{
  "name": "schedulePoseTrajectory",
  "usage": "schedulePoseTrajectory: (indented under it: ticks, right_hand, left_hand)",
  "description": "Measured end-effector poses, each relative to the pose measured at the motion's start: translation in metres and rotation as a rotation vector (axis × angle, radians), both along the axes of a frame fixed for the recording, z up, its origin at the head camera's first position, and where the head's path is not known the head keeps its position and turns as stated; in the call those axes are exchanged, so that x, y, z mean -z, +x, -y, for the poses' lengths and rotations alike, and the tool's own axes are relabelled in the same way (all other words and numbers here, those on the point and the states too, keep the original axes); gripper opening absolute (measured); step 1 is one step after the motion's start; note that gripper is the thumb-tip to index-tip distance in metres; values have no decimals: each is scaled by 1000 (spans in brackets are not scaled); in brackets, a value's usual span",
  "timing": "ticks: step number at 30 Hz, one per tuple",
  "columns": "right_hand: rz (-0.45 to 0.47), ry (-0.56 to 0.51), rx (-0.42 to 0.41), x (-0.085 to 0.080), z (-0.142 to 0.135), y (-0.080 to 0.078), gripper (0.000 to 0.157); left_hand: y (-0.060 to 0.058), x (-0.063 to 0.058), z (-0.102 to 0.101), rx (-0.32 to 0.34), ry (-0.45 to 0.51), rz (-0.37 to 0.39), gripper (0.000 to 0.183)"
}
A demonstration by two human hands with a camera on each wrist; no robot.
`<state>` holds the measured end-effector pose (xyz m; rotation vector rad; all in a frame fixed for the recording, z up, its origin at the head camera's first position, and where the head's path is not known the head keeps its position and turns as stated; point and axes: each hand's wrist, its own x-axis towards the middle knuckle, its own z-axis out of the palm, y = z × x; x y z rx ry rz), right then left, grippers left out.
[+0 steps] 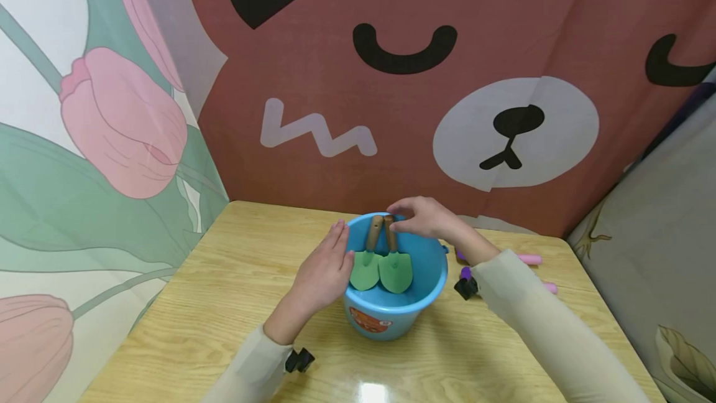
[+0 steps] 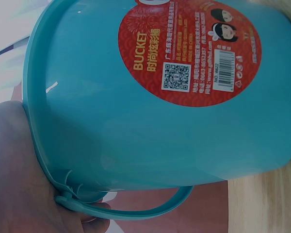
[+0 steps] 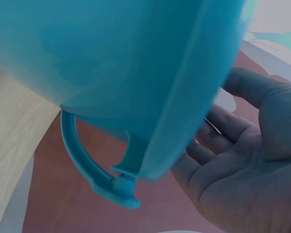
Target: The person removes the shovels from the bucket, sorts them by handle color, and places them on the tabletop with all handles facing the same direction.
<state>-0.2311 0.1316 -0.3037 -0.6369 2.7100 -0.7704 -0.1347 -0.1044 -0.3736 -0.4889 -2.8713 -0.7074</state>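
Head view: two green-bladed, brown-handled trowels (image 1: 396,273) are already inside the round light-blue plastic bucket (image 1: 429,266); two purple-and-pink items (image 1: 529,259) remain outside, on the pale wood-grain table (image 1: 252,278) at right. Left hand (image 1: 324,263) lies against the left rim, fingers extended; right hand (image 1: 425,216) sits at the far rim beside the trowel handles, fingers relaxed and grasping nothing. Left wrist view resolves the print on the red rounded label (image 2: 184,94), illegible from the head; neither wrist view shows the trowels.

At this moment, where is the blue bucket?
In the head view, the blue bucket stands right of centre on the wood-grain table, the left hand at its left side and the right hand over its rim.
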Motion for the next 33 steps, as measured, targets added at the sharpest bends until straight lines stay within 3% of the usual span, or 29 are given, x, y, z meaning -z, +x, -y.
schedulePoseTrajectory:
  ticks: [33]
  right_hand:
    - [-67, 4, -23, 6, 1, -1, 36]
  left_hand:
    - [1, -1, -1, -8, 3, 13, 60]
